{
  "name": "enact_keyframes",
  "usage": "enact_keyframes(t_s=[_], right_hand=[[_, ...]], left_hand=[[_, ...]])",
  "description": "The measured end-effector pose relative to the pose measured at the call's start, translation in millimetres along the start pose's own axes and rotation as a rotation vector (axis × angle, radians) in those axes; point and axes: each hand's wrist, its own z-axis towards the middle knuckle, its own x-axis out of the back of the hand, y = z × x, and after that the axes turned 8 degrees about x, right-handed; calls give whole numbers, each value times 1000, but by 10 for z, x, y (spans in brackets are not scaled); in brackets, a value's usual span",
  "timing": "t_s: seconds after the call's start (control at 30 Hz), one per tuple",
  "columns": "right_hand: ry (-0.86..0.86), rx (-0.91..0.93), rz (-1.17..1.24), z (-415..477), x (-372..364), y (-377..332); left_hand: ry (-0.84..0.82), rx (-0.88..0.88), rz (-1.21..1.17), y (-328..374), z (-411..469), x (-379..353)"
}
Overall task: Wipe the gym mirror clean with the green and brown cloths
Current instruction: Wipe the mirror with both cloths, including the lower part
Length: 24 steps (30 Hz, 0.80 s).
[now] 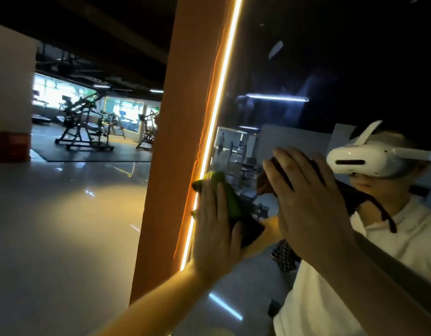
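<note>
The gym mirror (306, 69) fills the right half of the view, edged on its left by a glowing light strip (221, 93). My left hand (214, 229) presses the green cloth (227, 195) flat against the glass right beside that strip, fingers straight. My right hand (306, 200) presses the brown cloth (350, 192) on the mirror a little higher and to the right, fingers spread and straight; most of that cloth is hidden under the hand. A person in a white shirt and a white headset is reflected behind my right hand.
An orange pillar (173, 141) borders the mirror on the left. Beyond it lies a glossy grey floor (64, 226), with weight machines (86, 124) on a dark mat at the far back left. A white wall (11, 81) stands at the far left.
</note>
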Motion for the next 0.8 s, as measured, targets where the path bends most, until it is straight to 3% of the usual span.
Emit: enact_keyframes(t_s=[0.07, 0.17, 0.4, 0.63, 0.8], right_hand=[[-26, -22, -22, 103, -10, 23], [-37, -9, -54, 147, -13, 34], [-53, 37, -75, 323, 144, 300], [-51, -62, -62, 433, 323, 513], [-66, -45, -75, 420, 301, 464]], left_hand=[[-128, -49, 28, -327, -387, 67], [-163, -59, 18, -436, -381, 106], [55, -51, -25, 341, 1242, 40], [-190, -96, 44, -312, -176, 260], [-119, -103, 93, 177, 963, 234]])
